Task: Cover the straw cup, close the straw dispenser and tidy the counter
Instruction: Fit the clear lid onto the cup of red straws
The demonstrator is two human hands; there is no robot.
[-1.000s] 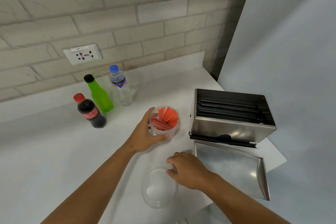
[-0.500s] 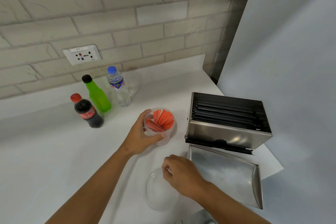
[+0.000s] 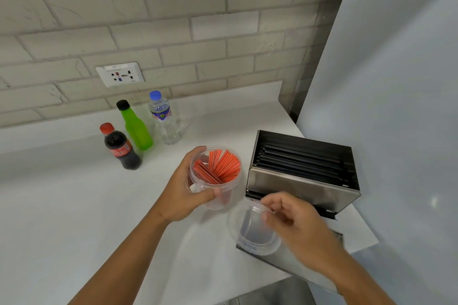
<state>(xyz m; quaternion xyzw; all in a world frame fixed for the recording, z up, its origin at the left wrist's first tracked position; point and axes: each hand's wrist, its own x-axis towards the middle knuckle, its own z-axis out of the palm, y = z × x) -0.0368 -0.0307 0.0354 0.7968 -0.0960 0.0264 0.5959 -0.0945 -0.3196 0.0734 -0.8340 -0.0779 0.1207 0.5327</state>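
A clear plastic cup (image 3: pixel 218 195) full of red wrapped straws stands on the white counter (image 3: pixel 74 205). My left hand (image 3: pixel 183 193) grips its left side. My right hand (image 3: pixel 295 223) holds a clear dome lid (image 3: pixel 250 230) by its edge, lifted and tilted just right of and below the cup. The steel straw dispenser (image 3: pixel 297 186) sits to the right with its top open, black straws showing inside. Its lid lies flat in front, mostly hidden behind my right hand and the dome lid.
Three bottles stand at the back left: a cola bottle (image 3: pixel 121 148), a green bottle (image 3: pixel 136 129) and a water bottle (image 3: pixel 164 119). A wall socket (image 3: pixel 120 74) sits above them on the brick wall. A grey panel (image 3: pixel 396 82) bounds the right side.
My right hand has picked the dome lid up off the counter and carried it up and right, close to the cup. My left hand still grips the cup.
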